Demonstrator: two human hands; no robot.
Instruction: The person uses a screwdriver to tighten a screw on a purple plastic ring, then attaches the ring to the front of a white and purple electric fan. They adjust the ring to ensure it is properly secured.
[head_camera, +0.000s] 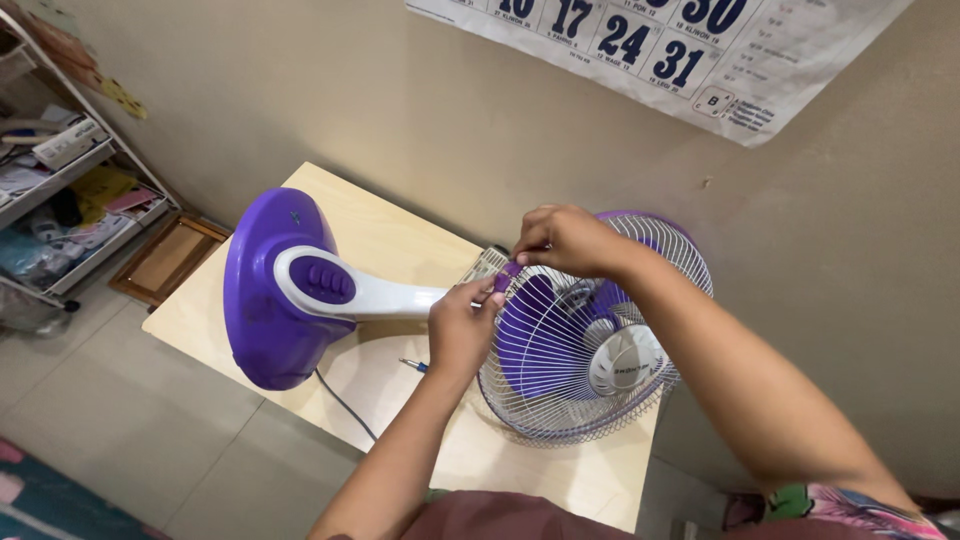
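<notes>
Our left hand (462, 330) steadies the fan's (330, 300) wire guard (590, 350), grip closed on its rim; our right hand (565, 240) pinches a purple clip (508, 272) there, above the tabletop (380, 235).

Left hand (462, 325) fingers curled, right hand (566, 240) pinching, forearms extended

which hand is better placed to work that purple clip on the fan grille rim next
Right, probably. The right hand already pinches the small purple clip at the top of the grille rim. The left hand sits lower, near the white neck, seemingly bracing the fan.
</notes>
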